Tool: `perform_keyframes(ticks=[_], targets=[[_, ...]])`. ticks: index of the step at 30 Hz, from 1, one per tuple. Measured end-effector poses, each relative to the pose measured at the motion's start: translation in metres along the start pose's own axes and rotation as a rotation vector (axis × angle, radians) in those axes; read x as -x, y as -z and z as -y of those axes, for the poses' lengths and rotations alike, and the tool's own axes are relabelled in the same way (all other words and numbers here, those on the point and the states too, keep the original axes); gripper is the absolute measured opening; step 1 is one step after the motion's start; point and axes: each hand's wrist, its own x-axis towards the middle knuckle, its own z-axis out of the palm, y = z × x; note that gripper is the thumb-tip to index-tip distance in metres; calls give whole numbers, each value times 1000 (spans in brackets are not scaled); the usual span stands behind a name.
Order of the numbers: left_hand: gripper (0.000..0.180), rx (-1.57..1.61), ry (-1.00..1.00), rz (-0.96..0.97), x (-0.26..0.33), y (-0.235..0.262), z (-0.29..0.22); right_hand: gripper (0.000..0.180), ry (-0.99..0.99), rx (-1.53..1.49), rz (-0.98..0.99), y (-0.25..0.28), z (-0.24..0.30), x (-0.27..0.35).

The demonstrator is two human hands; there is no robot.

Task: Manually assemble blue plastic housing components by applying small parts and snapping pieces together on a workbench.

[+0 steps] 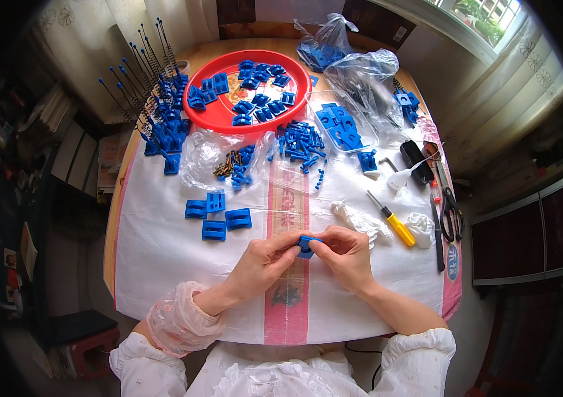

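Note:
Between my two hands, above the middle front of the table, is a small blue plastic part (306,247), partly covered by fingers. My left hand (263,260) pinches its left side, and my right hand (345,255) grips its right side with thumb and fingers. To the left of my hands lie several blue plastic blocks with raised curved ribs (214,230). Beyond them, an opened clear bag (196,159) holds small blue and brass-coloured pieces. A pile of little blue pegs (302,141) spreads beside that bag.
A red round tray (196,69) bears blue parts. Blue pieces with upright springs (170,129) crowd the far left. Flat blue plates (341,126) lie in a clear tray. On the right are a yellow-handled screwdriver (397,226), black scissors (451,215), a knife (439,245) and crumpled white tissue (364,221).

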Motion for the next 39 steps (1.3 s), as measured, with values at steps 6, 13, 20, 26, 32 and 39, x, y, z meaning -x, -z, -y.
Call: perform_keyframes(ticks=[6,13,20,26,32,39], targets=[[32,87,60,6,0,0,0,10,-19,45,3,0,2,-1],[34,254,44,-45,-1,-3,2,6,-36,56,-20,-4,6,0],[33,229,71,-9,-1,-1,7,5,-8,25,-8,-3,5,0],[34,266,67,-38,-1,-2,6,9,-21,56,11,-2,5,-1],[33,355,80,-51,-2,-3,7,12,-4,-6,21,-1,-1,-1],[33,397,117,-28,-3,-1,6,13,-46,18,48,1,1,-1]])
